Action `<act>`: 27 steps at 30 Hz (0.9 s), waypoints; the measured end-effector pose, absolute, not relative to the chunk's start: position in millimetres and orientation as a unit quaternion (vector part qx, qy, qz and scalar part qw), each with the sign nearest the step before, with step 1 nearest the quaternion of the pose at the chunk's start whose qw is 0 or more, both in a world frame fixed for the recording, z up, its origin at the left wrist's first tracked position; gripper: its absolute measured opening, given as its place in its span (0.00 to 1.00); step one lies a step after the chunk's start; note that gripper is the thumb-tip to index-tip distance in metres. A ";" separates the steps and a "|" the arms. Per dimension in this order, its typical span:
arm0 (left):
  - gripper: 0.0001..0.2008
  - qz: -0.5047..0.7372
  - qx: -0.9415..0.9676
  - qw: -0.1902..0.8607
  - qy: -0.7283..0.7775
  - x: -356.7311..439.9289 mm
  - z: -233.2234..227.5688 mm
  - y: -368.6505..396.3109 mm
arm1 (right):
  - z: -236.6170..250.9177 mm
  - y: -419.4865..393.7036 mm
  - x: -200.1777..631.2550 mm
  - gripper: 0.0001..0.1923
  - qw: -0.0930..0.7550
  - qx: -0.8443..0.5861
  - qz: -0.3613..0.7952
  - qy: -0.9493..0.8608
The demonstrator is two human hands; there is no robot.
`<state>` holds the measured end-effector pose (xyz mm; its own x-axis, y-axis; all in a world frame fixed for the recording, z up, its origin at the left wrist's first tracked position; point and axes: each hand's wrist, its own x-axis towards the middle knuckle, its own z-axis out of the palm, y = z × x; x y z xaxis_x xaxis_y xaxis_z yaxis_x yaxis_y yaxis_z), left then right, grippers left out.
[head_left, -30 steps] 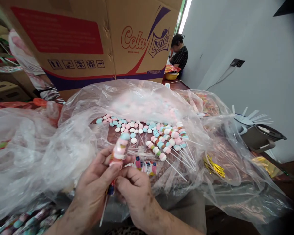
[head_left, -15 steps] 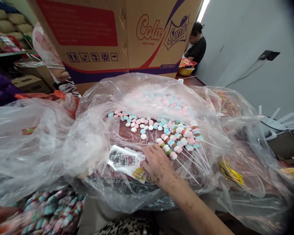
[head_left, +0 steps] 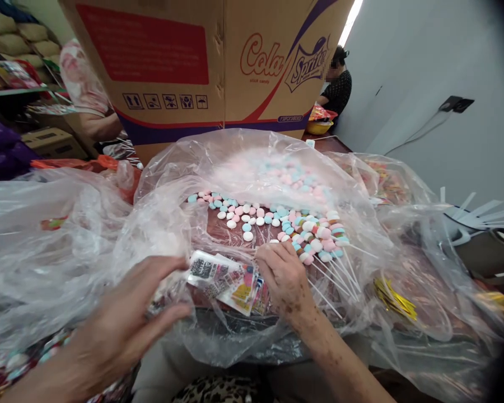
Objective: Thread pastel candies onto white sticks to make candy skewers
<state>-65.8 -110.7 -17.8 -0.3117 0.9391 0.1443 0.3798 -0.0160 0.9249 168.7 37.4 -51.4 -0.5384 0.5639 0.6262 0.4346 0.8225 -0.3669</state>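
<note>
My right hand (head_left: 284, 278) lies with bent fingers on a small stack of printed wrappers (head_left: 218, 277) inside an open clear plastic bag (head_left: 168, 224). Its fingertips are close to a bunch of marshmallow skewers (head_left: 319, 240) with thin white sticks. I cannot tell whether it grips a wrapper. My left hand (head_left: 117, 327) hovers at the lower left, fingers spread and holding nothing, its fingertips near the left end of the wrappers. Loose pink, blue and white marshmallows (head_left: 243, 215) lie beyond on the brown surface.
A large Cola Sprite cardboard box (head_left: 201, 61) stands behind the bag. Wrapped candy sticks (head_left: 8, 364) lie at the lower left. Gold twist ties (head_left: 392, 299) sit under plastic at the right, beside a dark pot (head_left: 487, 252). A person (head_left: 338, 84) works at the back.
A second ago both hands held a wrapped marshmallow stick. That stick has left my hands. My right hand moved onto the wrappers; my left hand went out of view and came back open.
</note>
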 end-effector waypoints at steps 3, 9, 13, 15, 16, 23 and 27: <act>0.27 0.398 0.662 0.177 0.609 -31.7 -16.8 -60.1 | -41.5 31.5 174.0 0.12 0.409 -0.273 0.138 -0.860; 0.10 0.252 0.728 0.328 0.546 -7.7 -25.5 -23.2 | -39.9 19.9 193.7 0.06 0.390 -0.339 0.297 -0.803; 0.14 0.231 0.731 0.384 0.515 -11.4 -27.1 -25.7 | -48.0 12.6 201.0 0.08 0.376 -0.357 0.330 -0.789; 0.17 0.235 0.736 0.394 0.497 -10.1 -27.6 -27.2 | -51.0 9.3 201.3 0.12 0.397 -0.358 0.300 -0.790; 0.18 0.237 0.737 0.399 0.491 -9.0 -28.0 -27.6 | -52.1 8.1 200.9 0.14 0.411 -0.356 0.281 -0.791; 0.10 0.276 0.683 0.458 0.498 -7.5 -36.7 -24.7 | -56.0 7.9 198.5 0.19 0.482 -0.308 0.149 -0.807; 0.15 0.283 0.698 0.432 0.496 -9.1 -39.2 -23.4 | -53.4 6.7 201.0 0.21 0.484 -0.300 0.142 -0.810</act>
<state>-9.1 -23.4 -39.2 0.3482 0.9368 -0.0336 0.4484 -0.1350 0.8836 201.0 6.7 -53.4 -0.3517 0.6225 0.6991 0.3476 0.7803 -0.5199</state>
